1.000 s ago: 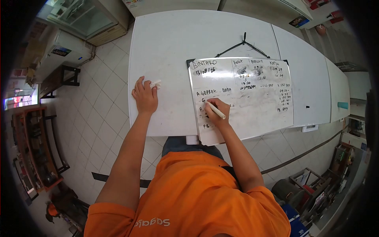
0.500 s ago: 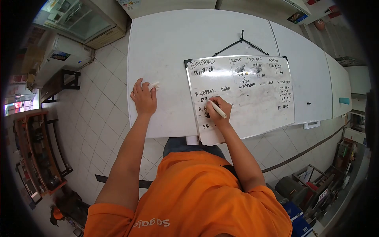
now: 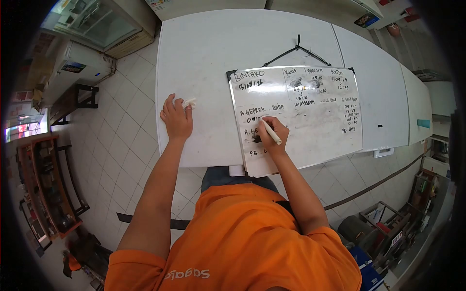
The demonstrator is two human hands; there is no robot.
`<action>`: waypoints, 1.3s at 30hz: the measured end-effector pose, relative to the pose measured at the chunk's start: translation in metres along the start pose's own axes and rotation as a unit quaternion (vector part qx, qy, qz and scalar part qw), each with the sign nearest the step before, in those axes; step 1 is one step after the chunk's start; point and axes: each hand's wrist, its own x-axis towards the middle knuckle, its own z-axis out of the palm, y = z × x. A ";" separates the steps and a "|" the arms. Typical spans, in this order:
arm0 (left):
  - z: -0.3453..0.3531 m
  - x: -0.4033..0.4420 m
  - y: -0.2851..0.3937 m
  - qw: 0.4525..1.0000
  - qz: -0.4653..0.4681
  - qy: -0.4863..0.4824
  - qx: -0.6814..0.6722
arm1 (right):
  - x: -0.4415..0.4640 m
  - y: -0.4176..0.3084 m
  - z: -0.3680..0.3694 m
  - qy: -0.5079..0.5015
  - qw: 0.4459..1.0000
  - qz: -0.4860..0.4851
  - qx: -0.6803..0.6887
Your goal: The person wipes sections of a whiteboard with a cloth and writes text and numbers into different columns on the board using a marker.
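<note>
My right hand (image 3: 275,134) is closed round a white marker (image 3: 271,132), its tip at the left part of a whiteboard (image 3: 320,140) just after the handwritten "09:". Black handwriting in columns covers much of the board, with smudged patches among it. A black cord (image 3: 282,57) is tied to its far edge. On the white table (image 3: 204,53), left of the board, rests my left hand (image 3: 175,119). A crumpled white tissue (image 3: 190,103) is pinched between its thumb and fingers.
A small black piece (image 3: 380,126), perhaps a marker cap, lies on the table to the right of the board. Farther right is a teal cup (image 3: 423,123). A glass-front cabinet (image 3: 92,24) and a white chest (image 3: 82,72) stand on the tiled floor at the left.
My right hand has moved slightly right along the line with the marker, and more of the writing after "09" shows. My left hand stays in place with the tissue.
</note>
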 end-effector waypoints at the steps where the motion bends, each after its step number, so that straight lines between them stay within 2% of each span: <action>1: -0.001 -0.001 0.000 1.000 -0.001 -0.001 -0.002 | 0.000 0.002 -0.001 -0.006 1.000 -0.004 -0.009; 9: -0.002 0.000 0.003 1.000 -0.005 -0.004 -0.005 | 0.000 0.013 -0.001 0.007 1.000 -0.018 -0.021; 12: 0.002 0.000 0.000 1.000 0.001 0.014 0.004 | -0.001 0.005 -0.004 0.029 0.999 0.019 0.004; 15: 0.003 0.000 -0.001 1.000 0.000 0.010 0.004 | 0.000 0.012 -0.007 0.011 0.999 -0.012 -0.029; 18: 0.002 0.000 0.000 1.000 0.002 0.012 0.002 | -0.001 0.008 -0.011 0.039 0.999 -0.010 -0.016; 21: 0.001 0.000 0.001 1.000 0.000 0.005 -0.007 | 0.004 0.014 -0.018 0.034 0.999 0.020 0.023; 24: -0.001 0.000 0.002 1.000 0.000 0.006 -0.002 | 0.006 0.017 -0.021 0.011 1.000 0.003 0.002; 30: -0.002 0.000 0.004 1.000 -0.002 0.001 0.002 | 0.006 0.021 -0.031 0.080 0.997 0.003 -0.015; 33: -0.002 0.000 0.003 1.000 0.002 0.004 0.001 | 0.014 0.017 -0.052 0.038 0.999 0.022 0.002; 37: -0.003 0.001 0.005 1.000 -0.003 0.000 -0.001 | 0.022 0.015 -0.053 0.010 0.997 -0.023 0.069; 39: -0.003 0.001 0.005 1.000 -0.004 -0.003 0.000 | 0.024 0.030 -0.052 -0.023 0.998 -0.022 0.057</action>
